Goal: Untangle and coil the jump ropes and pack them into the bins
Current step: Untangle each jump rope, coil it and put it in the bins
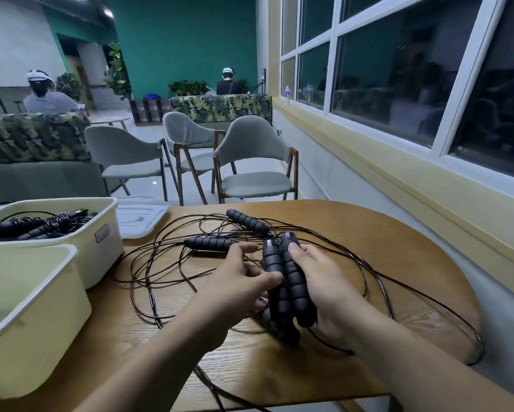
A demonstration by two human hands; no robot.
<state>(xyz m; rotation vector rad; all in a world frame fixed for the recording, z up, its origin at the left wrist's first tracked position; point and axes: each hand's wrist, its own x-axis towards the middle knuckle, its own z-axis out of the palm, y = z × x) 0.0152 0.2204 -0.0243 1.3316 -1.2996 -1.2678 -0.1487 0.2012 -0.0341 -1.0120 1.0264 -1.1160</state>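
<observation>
The right hand (318,281) curls round two ribbed black foam handles (293,278) held side by side, thumb on top. The left hand (235,281) pinches the same pair, forefinger straight. Thin glossy cord (149,292) sprawls in tangled loops around those handles on the wood-grain counter (368,233) (two loose grips (209,243) lie just beyond). Left of the handles, a cream plastic bin (101,233) holds wound ropes (42,224).

Ropes (209,242) right of bins (107,248), possibly touching

Rope handles (296,283): black, ribbed. Cords (152,301): black. Bins (101,251): cream. Worktop (398,248): light brown, wood-grained. Chairs (255,138): grey-green. Sofa (220,107): green leaf print. Far wall (184,40): teal.
</observation>
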